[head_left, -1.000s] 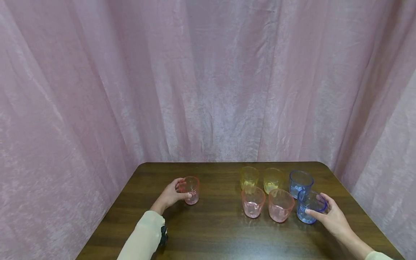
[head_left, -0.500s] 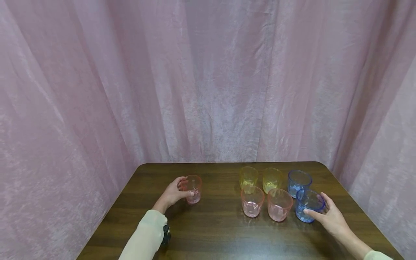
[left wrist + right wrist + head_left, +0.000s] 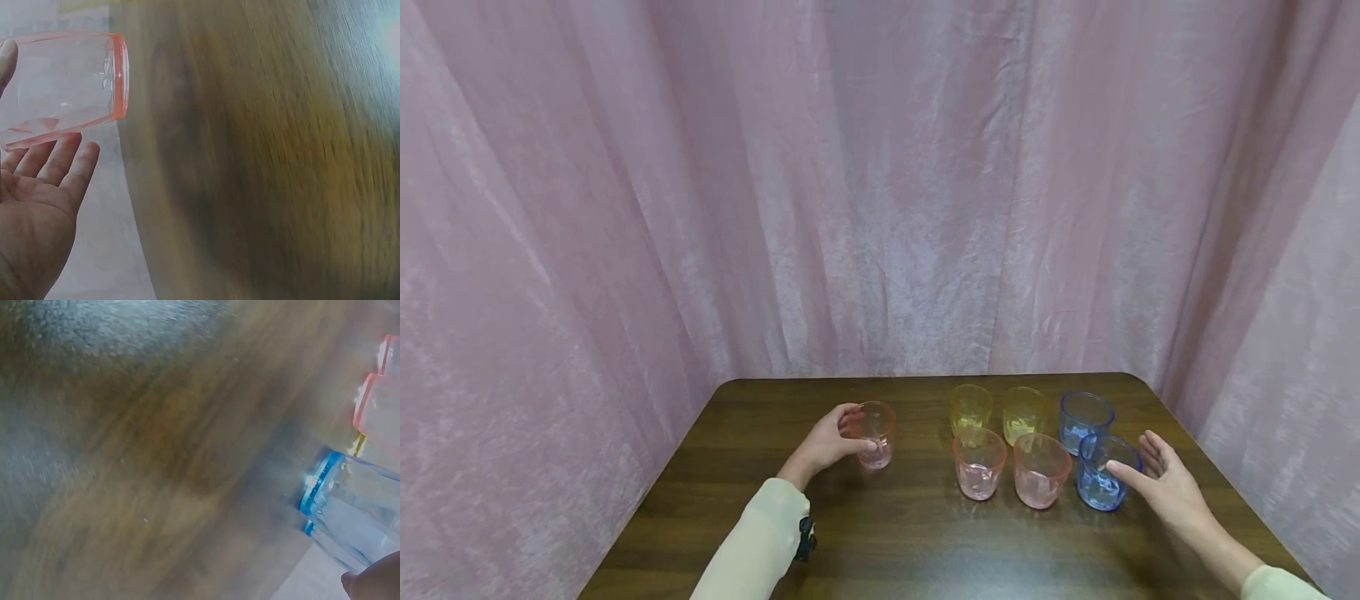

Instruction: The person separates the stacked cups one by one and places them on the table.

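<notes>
My left hand point(image 3: 829, 440) holds a clear pink drinking cup point(image 3: 882, 423) upright, fingers behind it and thumb across the near side. In the left wrist view the cup point(image 3: 62, 78) lies between thumb and fingers point(image 3: 55, 164). Beside the front blue cup point(image 3: 1096, 483) my right hand point(image 3: 1176, 493) stands with fingers spread, its thumb overlapping the cup's right side in the head view. The right wrist view has the thumb tip point(image 3: 378, 580) close to the blue cup point(image 3: 359, 500).
Two pink cups, one point(image 3: 977, 475) left of the other point(image 3: 1037, 483), line up left of the front blue cup. Behind stand two yellow cups point(image 3: 967, 410) and another blue cup point(image 3: 1081, 421). The wooden table point(image 3: 887, 550) ends at a pink curtain point(image 3: 880, 208).
My left hand has carried the pink cup to the right, closer to the group. My right hand has loosened from the front blue cup, its fingers now off the rim.
</notes>
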A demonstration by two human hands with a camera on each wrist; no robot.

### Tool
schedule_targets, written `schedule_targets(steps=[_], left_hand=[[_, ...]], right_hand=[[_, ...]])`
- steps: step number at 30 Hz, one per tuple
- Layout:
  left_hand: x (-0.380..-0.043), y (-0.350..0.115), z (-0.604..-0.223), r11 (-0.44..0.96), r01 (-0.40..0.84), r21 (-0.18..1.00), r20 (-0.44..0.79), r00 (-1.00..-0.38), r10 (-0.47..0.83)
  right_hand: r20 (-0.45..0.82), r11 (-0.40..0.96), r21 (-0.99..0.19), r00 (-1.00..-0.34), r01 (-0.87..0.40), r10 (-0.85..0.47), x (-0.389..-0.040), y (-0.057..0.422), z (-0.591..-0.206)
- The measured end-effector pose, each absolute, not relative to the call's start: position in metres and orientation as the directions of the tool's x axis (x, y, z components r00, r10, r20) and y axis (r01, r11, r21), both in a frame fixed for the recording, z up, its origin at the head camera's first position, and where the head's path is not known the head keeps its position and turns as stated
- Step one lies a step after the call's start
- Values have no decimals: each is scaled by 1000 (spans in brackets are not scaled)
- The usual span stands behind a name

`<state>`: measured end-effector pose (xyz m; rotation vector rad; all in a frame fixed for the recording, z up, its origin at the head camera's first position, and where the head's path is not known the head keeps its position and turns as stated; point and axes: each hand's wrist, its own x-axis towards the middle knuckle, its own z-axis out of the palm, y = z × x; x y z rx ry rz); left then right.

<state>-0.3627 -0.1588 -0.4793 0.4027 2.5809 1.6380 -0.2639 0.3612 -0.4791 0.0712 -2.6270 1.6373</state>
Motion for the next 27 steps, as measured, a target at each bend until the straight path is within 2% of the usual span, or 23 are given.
schedule_targets(steps=[15, 27], left_hand=[[-356, -107, -476, 416, 205, 886, 58, -939, 339], [-349, -108, -492, 488, 176, 855, -12, -934, 357]], right_hand=[[94, 439, -894, -996, -85, -1, -271, 361, -456], [134, 468, -875, -991, -121, -6, -276, 352, -444]])
